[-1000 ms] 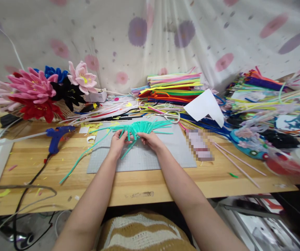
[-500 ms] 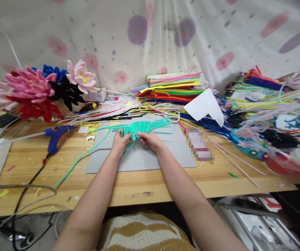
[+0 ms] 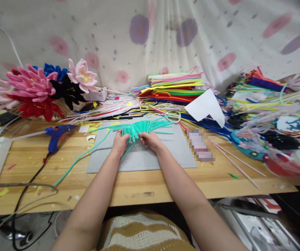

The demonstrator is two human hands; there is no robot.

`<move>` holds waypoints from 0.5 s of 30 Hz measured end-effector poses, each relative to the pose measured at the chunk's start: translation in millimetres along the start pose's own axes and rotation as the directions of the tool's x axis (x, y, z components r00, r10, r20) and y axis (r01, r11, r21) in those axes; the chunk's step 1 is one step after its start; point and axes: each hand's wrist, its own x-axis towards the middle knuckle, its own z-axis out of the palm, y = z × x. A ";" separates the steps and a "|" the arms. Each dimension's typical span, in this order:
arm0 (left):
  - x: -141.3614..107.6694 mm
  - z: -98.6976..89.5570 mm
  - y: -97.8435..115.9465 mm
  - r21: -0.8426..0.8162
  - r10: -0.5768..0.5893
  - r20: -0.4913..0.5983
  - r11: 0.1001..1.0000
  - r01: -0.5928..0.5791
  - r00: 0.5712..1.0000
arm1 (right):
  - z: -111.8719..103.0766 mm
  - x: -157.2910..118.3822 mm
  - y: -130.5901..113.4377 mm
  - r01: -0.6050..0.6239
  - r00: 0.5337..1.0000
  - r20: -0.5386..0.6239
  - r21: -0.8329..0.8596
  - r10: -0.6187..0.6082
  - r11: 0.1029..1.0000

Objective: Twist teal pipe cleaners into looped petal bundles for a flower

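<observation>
Both my hands grip a bundle of teal pipe cleaners [image 3: 141,127] bent into a row of loops, held above a grey cutting mat [image 3: 150,162]. My left hand [image 3: 121,141] is closed on the bundle's left part. My right hand [image 3: 150,140] pinches it near the middle right, with the fingers curled. Straight ends of the pipe cleaners fan out to the left and right. One long teal strand trails over the mat's left side to the wooden table [image 3: 87,191]. The fingertips are partly hidden by the loops.
To the left lie a blue glue gun [image 3: 57,137] with its cord and a bunch of fuzzy flowers [image 3: 35,90]. Stacked coloured pipe cleaners [image 3: 176,87] and a white paper piece [image 3: 206,108] stand at the back. A blurred-out rectangular item [image 3: 200,144] lies beside the mat.
The loops between my hands have shifted slightly and show more spread out at the front. Both hands keep their hold in nearly the same place.
</observation>
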 end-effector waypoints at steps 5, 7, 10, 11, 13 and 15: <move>1.2 0.2 -3.2 0.104 0.063 -0.023 0.993 -0.060 0.998 | 0.0 -0.7 -1.5 0.015 1.000 -0.006 -0.021 -0.015 1.000; 0.5 1.6 -3.1 0.080 0.043 -0.018 0.996 -0.041 0.999 | 0.6 -1.5 -1.0 0.056 0.998 0.022 -0.060 -0.054 0.997; -1.1 3.6 -2.8 0.106 0.032 0.021 0.994 -0.034 0.999 | 1.0 -1.9 0.8 0.084 0.996 0.044 -0.094 -0.080 0.992; -1.4 3.8 -3.0 0.120 0.038 0.040 0.992 -0.043 0.998 | 0.8 -1.9 1.2 0.080 0.996 0.045 -0.102 -0.076 0.992; -1.5 3.5 -3.7 0.139 0.070 0.046 0.987 -0.076 0.997 | -0.2 -1.8 1.2 0.062 0.997 0.048 -0.099 -0.058 0.993; -1.0 2.3 -4.4 0.151 0.105 0.023 0.983 -0.108 0.994 | -1.8 -1.9 -0.1 0.044 0.997 0.059 -0.070 -0.040 0.997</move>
